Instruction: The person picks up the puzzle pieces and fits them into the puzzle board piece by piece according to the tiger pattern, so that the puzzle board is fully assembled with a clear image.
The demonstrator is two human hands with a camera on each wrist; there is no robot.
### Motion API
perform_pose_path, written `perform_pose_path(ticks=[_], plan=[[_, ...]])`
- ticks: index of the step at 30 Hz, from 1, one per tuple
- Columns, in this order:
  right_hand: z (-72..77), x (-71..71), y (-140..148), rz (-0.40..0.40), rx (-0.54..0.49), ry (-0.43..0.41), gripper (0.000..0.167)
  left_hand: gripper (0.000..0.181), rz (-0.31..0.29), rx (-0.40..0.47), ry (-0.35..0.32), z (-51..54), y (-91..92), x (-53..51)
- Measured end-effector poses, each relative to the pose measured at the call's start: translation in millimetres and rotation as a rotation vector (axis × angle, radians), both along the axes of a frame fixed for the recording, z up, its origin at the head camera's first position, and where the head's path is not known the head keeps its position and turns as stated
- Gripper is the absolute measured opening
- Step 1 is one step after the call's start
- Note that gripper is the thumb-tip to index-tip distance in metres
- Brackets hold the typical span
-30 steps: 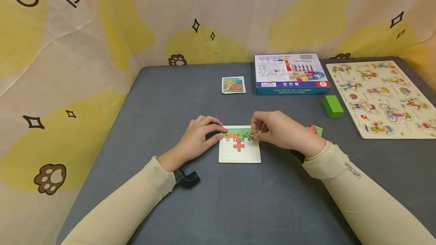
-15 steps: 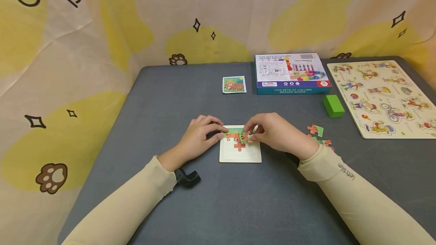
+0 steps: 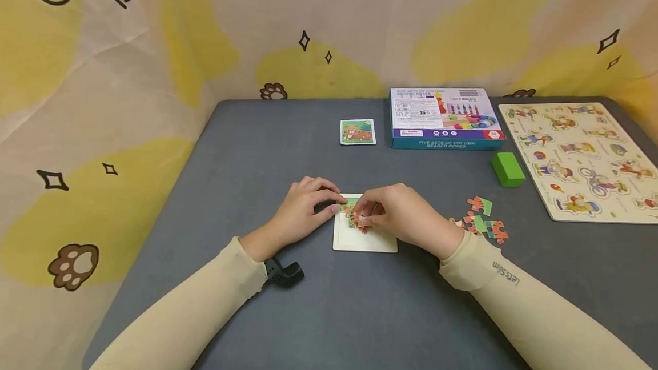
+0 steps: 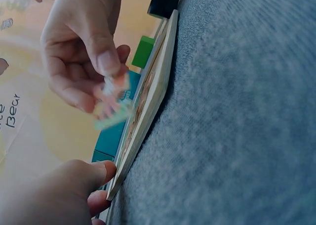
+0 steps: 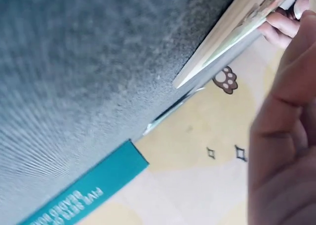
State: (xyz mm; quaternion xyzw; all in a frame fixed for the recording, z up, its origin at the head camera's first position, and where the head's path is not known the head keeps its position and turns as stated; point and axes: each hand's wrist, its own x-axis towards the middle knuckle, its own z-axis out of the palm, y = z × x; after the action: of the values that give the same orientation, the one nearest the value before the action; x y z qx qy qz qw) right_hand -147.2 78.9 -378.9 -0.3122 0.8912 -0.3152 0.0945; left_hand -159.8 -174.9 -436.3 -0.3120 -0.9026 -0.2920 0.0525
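Note:
In the head view a pale puzzle board (image 3: 375, 241) lies flat on the dark table, partly filled with an orange-and-green animal picture. My left hand (image 3: 303, 210) rests at its upper left corner, with thumb and forefinger touching the edge. Above the board my right hand (image 3: 401, 210) pinches a puzzle piece (image 4: 112, 99) between thumb and fingers; the left wrist view shows this orange-and-green piece blurred and raised off the board. Several loose puzzle pieces (image 3: 480, 223) lie beside my right wrist. Much of the picture is hidden under my right fingers.
A small picture card (image 3: 357, 132) lies behind the board. Farther right stand a boxed toy set (image 3: 446, 119) and a green block (image 3: 508, 169). A large board with figure cut-outs (image 3: 586, 159) takes up the table's right side. A patterned cloth (image 3: 349, 10) hangs behind.
My right hand has carried the puzzle piece leftward over the board, uncovering the loose pieces by its wrist. My left hand has stayed at the board's corner. The head view has shifted slightly.

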Motion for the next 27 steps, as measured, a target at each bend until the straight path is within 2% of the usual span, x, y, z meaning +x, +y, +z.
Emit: perform_pose_path(ticks=[3,6,10,12,15,18,27], plan=[[-0.7,2.5,-5,0.011,0.077,0.117,0.016,0.019,0.005,0.007,-0.003,-0.5,-1.6,0.3],[-1.3,10.9,-5,0.033,0.175,0.278,0.020,0.020,0.006,0.003,-0.010,-2.0,-2.4,0.1],[-7.3,27.1,0,0.132,0.257,0.455,0.029,0.019,0.000,0.001,-0.008,-3.3,-1.0,-1.7],[-12.1,32.2,3,0.179,0.278,0.503,0.036,0.019,-0.004,0.000,-0.006,-2.5,0.0,-3.2],[-18.7,34.6,6,0.217,0.301,0.502,0.047,0.019,0.001,-0.003,-0.007,-3.4,-0.4,-1.9],[-18.5,33.6,9,0.229,0.321,0.484,0.053,0.019,-0.001,-0.007,-0.007,-1.5,0.6,-3.1],[-17.5,27.7,14,0.289,0.362,0.496,0.052,0.019,0.001,-0.019,-0.014,-2.0,0.2,-2.9]])
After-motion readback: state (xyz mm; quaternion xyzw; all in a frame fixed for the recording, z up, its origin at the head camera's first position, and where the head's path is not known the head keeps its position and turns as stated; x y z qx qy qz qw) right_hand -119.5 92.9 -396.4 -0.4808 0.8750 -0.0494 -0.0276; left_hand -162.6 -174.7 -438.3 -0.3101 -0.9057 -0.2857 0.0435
